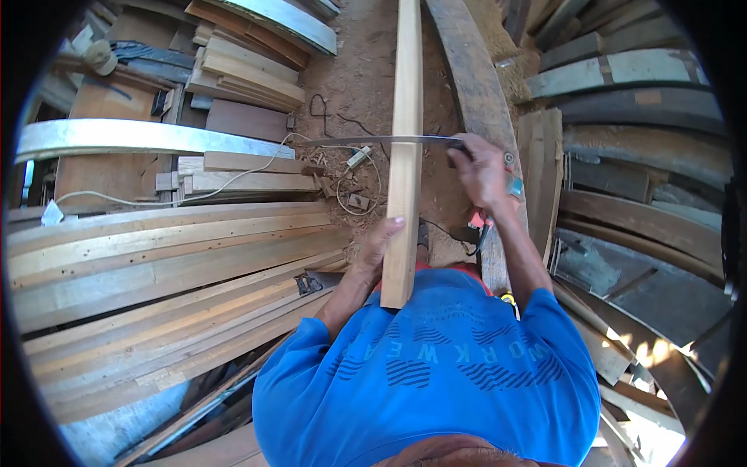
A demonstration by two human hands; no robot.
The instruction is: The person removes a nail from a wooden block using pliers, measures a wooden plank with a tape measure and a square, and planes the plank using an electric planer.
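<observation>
A long, pale wooden beam (401, 187) runs from my body straight out ahead. My left hand (383, 242) grips its left side near the close end, thumb on the upper face and the other fingers hidden behind it. In my right hand (484, 173) is the dark handle of a handsaw (350, 141). Its thin blade lies crosswise over the beam and sticks out on the left. Whether the teeth have cut into the wood cannot be made out.
A thick weathered plank (478, 78) lies right of the beam, with a red power tool (477, 219) on it. Stacked boards (179, 257) fill the left. A white power strip (359, 157) and its cord lie on the shavings-covered floor. More timber (646, 148) is piled right.
</observation>
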